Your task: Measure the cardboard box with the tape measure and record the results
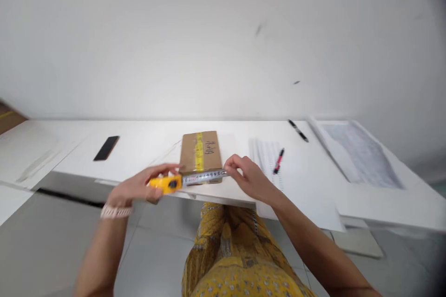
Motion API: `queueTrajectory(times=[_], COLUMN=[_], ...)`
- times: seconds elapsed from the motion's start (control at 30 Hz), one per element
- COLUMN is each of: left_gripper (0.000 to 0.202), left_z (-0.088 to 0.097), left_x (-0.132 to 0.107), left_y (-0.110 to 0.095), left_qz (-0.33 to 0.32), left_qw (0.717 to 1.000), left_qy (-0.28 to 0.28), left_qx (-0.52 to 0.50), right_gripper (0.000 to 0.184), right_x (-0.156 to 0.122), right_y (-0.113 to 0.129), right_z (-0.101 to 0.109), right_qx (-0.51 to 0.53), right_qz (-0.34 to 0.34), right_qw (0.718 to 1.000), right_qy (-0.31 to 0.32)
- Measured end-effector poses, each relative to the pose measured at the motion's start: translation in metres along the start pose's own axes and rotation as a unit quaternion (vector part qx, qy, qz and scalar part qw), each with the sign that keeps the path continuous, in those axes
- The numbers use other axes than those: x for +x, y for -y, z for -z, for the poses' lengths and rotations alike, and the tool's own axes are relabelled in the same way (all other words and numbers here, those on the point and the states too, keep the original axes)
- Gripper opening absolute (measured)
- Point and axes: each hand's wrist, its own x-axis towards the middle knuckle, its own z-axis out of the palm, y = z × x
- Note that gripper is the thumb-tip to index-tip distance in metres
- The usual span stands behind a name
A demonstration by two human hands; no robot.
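Note:
A small brown cardboard box point(190, 153) with yellow tape and handwriting on its top lies near the front edge of the white table. My left hand point(144, 183) is closed around the yellow case of a tape measure point(170, 184), at the box's front left corner. The metal blade point(204, 177) is pulled out along the front side of the box. At the front right corner, my right hand point(244, 174) pinches the blade's free end between thumb and fingers.
Printed sheets point(303, 190) lie on the right with a red pen point(278, 161) on them. Behind stands a black pen point(298, 131), and farther right a plastic-covered stack point(362, 153). A dark phone point(106, 148) rests on the left. A wall backs the table point(146, 137).

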Motion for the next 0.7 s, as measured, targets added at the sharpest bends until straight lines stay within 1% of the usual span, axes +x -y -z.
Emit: queueTrajectory(times=[0.03, 0.07, 0.1, 0.13, 0.17, 0.23, 0.3, 0.33, 0.37, 0.43, 0.5, 0.57, 0.63, 0.7], left_gripper=[0.078, 0.081, 0.083, 0.082, 0.081, 0.082, 0.083, 0.082, 0.082, 0.080, 0.076, 0.073, 0.070, 0.071], left_z=[-0.010, -0.021, -0.033, -0.047, -0.062, -0.091, -0.117, -0.128, -0.137, -0.151, -0.165, -0.181, -0.198, -0.211], left_x=[-0.004, -0.006, -0.007, -0.007, -0.004, 0.006, 0.021, 0.031, 0.040, 0.059, 0.077, 0.093, 0.103, 0.107], left_y=[-0.001, 0.000, 0.004, 0.009, 0.016, 0.029, 0.039, 0.041, 0.043, 0.040, 0.033, 0.025, 0.018, 0.014], left_qz=[0.008, 0.006, -0.009, -0.008, -0.005, 0.012, 0.029, 0.033, 0.035, 0.033, 0.035, 0.040, 0.048, 0.045], left_qw=[0.999, 0.998, 0.994, 0.991, 0.990, 0.987, 0.971, 0.960, 0.949, 0.932, 0.921, 0.912, 0.907, 0.908], left_qy=[0.045, 0.067, 0.107, 0.133, 0.138, 0.130, 0.138, 0.142, 0.142, 0.125, 0.105, 0.103, 0.110, 0.101], left_qx=[0.008, 0.013, 0.019, 0.013, -0.015, -0.096, -0.195, -0.240, -0.280, -0.338, -0.374, -0.394, -0.404, -0.403], right_gripper=[0.020, 0.019, 0.019, 0.019, 0.020, 0.021, 0.022, 0.021, 0.020, 0.023, 0.025, 0.025, 0.027, 0.030], right_x=[-0.006, -0.012, -0.018, -0.024, -0.030, -0.043, -0.056, -0.063, -0.071, -0.086, -0.101, -0.112, -0.120, -0.124], right_y=[0.008, 0.014, 0.019, 0.021, 0.022, 0.016, 0.005, -0.003, -0.011, -0.028, -0.045, -0.060, -0.070, -0.075], right_z=[0.009, 0.019, 0.027, 0.035, 0.043, 0.058, 0.073, 0.081, 0.088, 0.100, 0.106, 0.105, 0.100, 0.090], right_qx=[-0.032, -0.061, -0.088, -0.113, -0.132, -0.150, -0.123, -0.094, -0.060, 0.006, 0.050, 0.080, 0.117, 0.155], right_qz=[0.036, 0.067, 0.090, 0.103, 0.108, 0.098, 0.073, 0.051, 0.024, -0.044, -0.110, -0.149, -0.164, -0.170], right_qw=[0.999, 0.996, 0.992, 0.988, 0.985, 0.982, 0.988, 0.993, 0.998, 0.997, 0.976, 0.945, 0.923, 0.910], right_qy=[0.003, 0.008, 0.015, 0.023, 0.035, 0.056, 0.056, 0.041, 0.015, -0.069, -0.181, -0.279, -0.328, -0.344])
